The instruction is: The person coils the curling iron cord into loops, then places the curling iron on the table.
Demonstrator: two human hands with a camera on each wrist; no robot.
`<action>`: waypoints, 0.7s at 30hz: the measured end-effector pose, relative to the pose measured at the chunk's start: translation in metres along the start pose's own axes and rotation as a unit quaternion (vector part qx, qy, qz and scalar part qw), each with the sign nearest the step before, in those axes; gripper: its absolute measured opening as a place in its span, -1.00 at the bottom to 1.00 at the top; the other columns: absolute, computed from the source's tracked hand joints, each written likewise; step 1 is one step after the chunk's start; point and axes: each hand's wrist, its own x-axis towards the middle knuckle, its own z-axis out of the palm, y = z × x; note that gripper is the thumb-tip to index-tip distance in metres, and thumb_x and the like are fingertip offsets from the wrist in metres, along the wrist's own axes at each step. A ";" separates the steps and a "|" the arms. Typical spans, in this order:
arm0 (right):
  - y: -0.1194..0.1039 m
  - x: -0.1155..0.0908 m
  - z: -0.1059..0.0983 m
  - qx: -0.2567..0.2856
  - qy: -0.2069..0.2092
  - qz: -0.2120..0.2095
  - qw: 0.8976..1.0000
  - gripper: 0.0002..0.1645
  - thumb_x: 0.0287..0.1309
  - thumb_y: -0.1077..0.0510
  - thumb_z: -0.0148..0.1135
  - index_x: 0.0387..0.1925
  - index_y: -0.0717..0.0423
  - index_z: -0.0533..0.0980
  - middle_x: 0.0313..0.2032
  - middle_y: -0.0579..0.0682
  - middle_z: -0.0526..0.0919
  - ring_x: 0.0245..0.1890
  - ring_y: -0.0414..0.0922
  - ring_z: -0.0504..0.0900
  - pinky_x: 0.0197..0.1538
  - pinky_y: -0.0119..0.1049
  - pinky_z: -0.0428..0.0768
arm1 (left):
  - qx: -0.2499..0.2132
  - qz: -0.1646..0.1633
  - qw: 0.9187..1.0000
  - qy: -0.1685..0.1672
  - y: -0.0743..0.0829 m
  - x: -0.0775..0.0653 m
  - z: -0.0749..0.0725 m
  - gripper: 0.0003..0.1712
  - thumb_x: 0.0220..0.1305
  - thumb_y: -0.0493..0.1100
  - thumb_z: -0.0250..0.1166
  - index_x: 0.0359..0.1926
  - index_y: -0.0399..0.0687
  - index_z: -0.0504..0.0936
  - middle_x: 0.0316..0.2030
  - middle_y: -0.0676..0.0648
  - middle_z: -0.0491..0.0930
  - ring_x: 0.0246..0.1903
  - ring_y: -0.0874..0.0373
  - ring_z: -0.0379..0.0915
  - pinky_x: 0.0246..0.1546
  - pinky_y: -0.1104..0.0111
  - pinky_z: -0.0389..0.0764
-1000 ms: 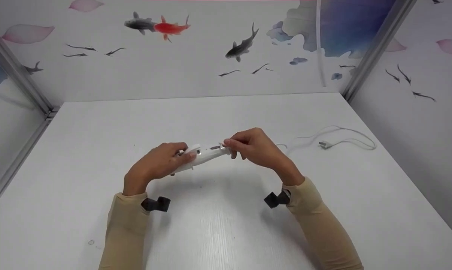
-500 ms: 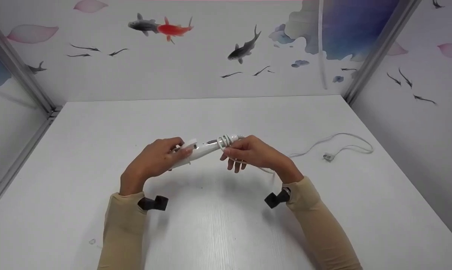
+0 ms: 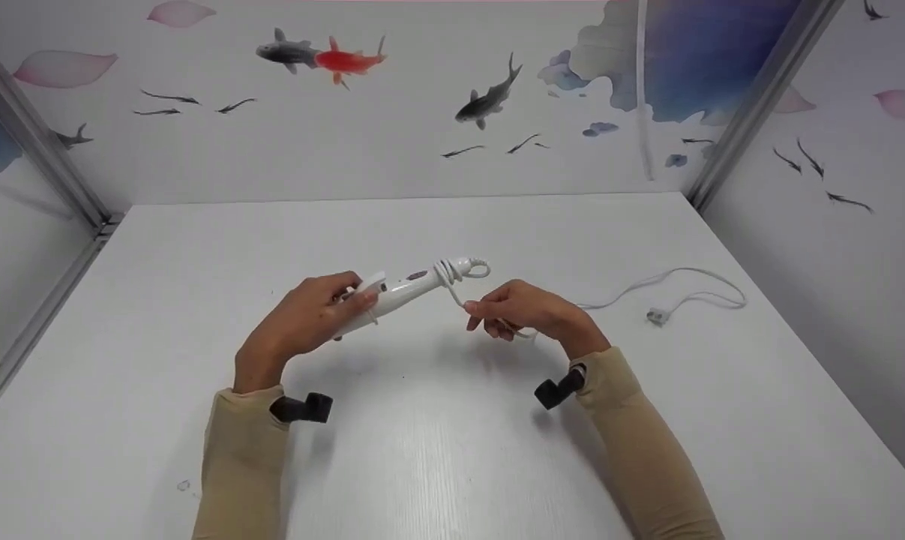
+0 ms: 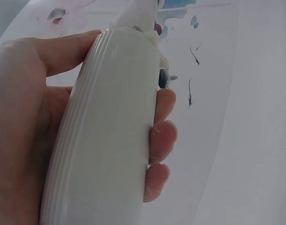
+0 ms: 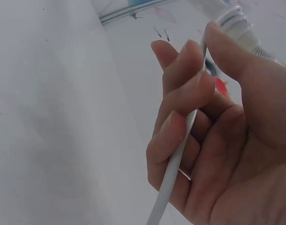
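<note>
My left hand [image 3: 298,319] grips a white hair iron [image 3: 403,294] around its wide, ribbed body [image 4: 105,126], thumb on one side and fingertips on the other. The iron's handle slants up to the right, held above the table. Several turns of its white cord [image 3: 445,271] are wound around the handle's end, where a small loop stands out. My right hand [image 3: 523,307] pinches the cord between thumb and forefinger, a short way from the handle. In the right wrist view the cord [image 5: 168,183] runs down across the curled fingers. The iron's far end is hidden under my left hand.
The rest of the cord [image 3: 692,269] lies in a loose curve on the white table [image 3: 437,450] at the right, with its plug [image 3: 656,316]. Panels printed with fish [image 3: 489,103] stand behind and at the sides, framed by metal posts [image 3: 752,105].
My right hand has moved from the handle's end down and to the right, drawing out cord. The windings and end loop now show. The iron has shifted slightly left and tilts up more.
</note>
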 end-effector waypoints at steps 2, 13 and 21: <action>0.005 0.003 -0.001 0.002 0.006 0.013 1.000 -0.38 0.26 -0.26 0.26 -0.15 0.27 0.67 -0.63 -0.17 0.46 -0.57 -0.22 0.34 -0.35 -0.31 0.23 | 0.001 0.002 1.000 -0.004 0.001 0.001 0.001 -0.54 0.50 0.19 0.04 -0.04 -0.09 0.57 -0.15 -0.18 0.64 -0.31 0.05 0.53 -0.38 0.33 0.52; -0.001 0.009 0.012 0.010 0.036 -0.019 0.999 -0.66 0.14 -0.06 0.44 -0.26 0.14 0.68 -0.60 -0.16 0.47 -0.60 -0.24 0.29 -0.53 -0.40 0.19 | 0.010 0.019 0.999 -0.046 0.005 0.006 0.010 -0.55 0.37 0.30 0.17 -0.11 0.05 0.62 -0.23 -0.07 0.64 -0.35 0.11 0.51 -0.34 0.30 0.51; 0.002 0.010 0.008 0.034 0.118 -0.045 0.991 -0.91 0.17 0.27 0.30 -0.33 0.15 0.70 -0.55 -0.20 0.55 -0.47 -0.21 0.37 -0.39 -0.37 0.37 | -0.011 0.005 0.996 -0.086 0.006 0.006 0.016 -0.52 0.15 0.27 0.42 -0.10 0.08 0.61 -0.26 -0.05 0.60 -0.46 0.14 0.49 -0.43 0.32 0.54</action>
